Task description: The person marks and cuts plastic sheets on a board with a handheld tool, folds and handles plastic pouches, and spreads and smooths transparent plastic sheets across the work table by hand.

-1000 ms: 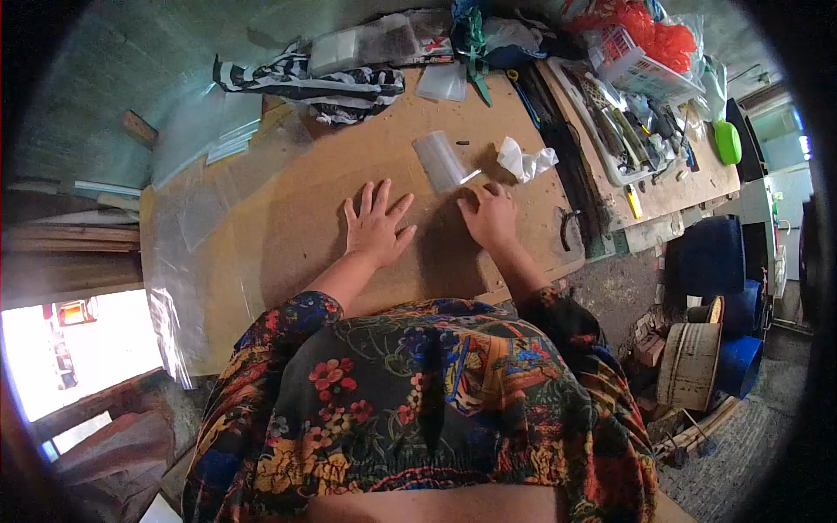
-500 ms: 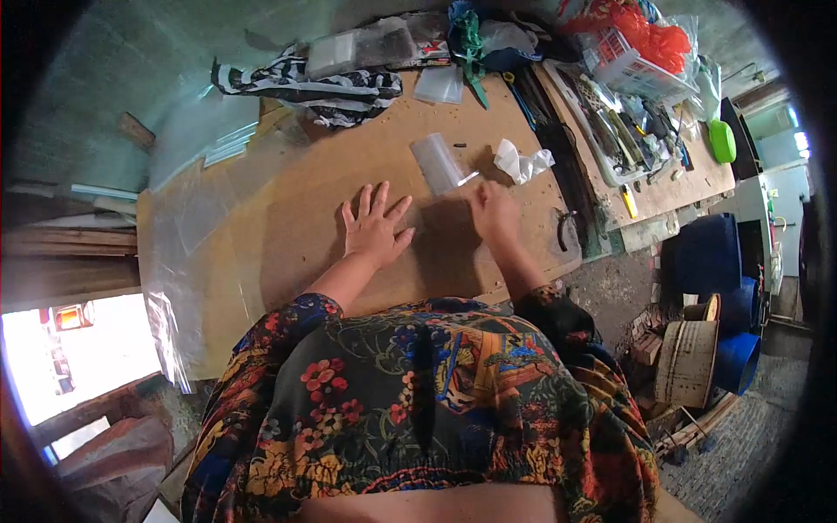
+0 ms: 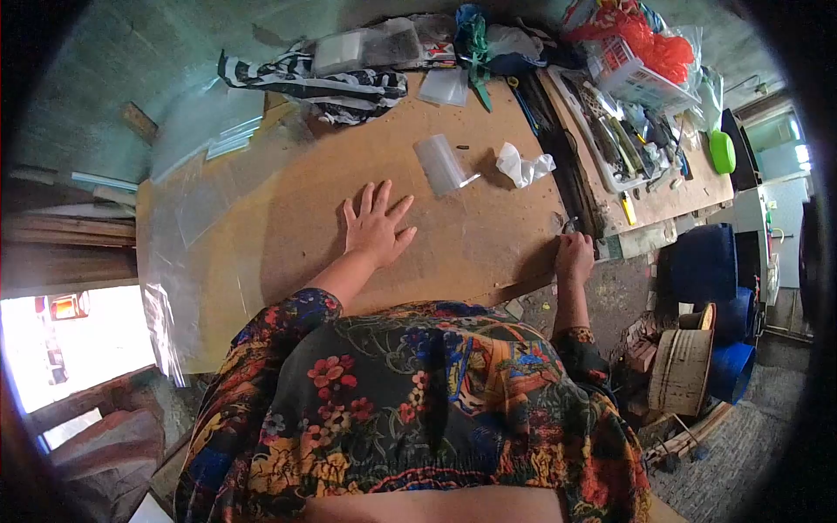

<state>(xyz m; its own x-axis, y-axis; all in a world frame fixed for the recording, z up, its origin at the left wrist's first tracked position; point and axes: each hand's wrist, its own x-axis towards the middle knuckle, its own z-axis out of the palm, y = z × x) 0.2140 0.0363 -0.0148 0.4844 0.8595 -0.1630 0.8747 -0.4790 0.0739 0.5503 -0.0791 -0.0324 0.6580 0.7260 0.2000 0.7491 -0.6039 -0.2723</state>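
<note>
My left hand point(image 3: 376, 228) lies flat on the brown tabletop point(image 3: 349, 157), palm down with its fingers spread. At the table's right edge my right hand point(image 3: 575, 256) is closed over a small black-handled tool; only a bit of its metal end point(image 3: 571, 224) shows past the fingers, and the rest is hidden. Ahead of my left hand, a small clear plastic sheet point(image 3: 442, 164) lies with one edge curled. Beside it are a crumpled white tissue point(image 3: 525, 165) and a short dark piece point(image 3: 463, 147).
Thin clear film point(image 3: 205, 218) covers the table's left part. Black-and-white striped plastic point(image 3: 357, 91) lies along the back. On the right stand a tool tray point(image 3: 621, 185), a yellow cutter point(image 3: 628, 207) and a white basket point(image 3: 623, 57). Blue barrels point(image 3: 704, 261) stand on the floor.
My right hand has moved right, from beside the clear plastic sheet to the table's right edge, and now covers the black-handled tool. My left hand stays put.
</note>
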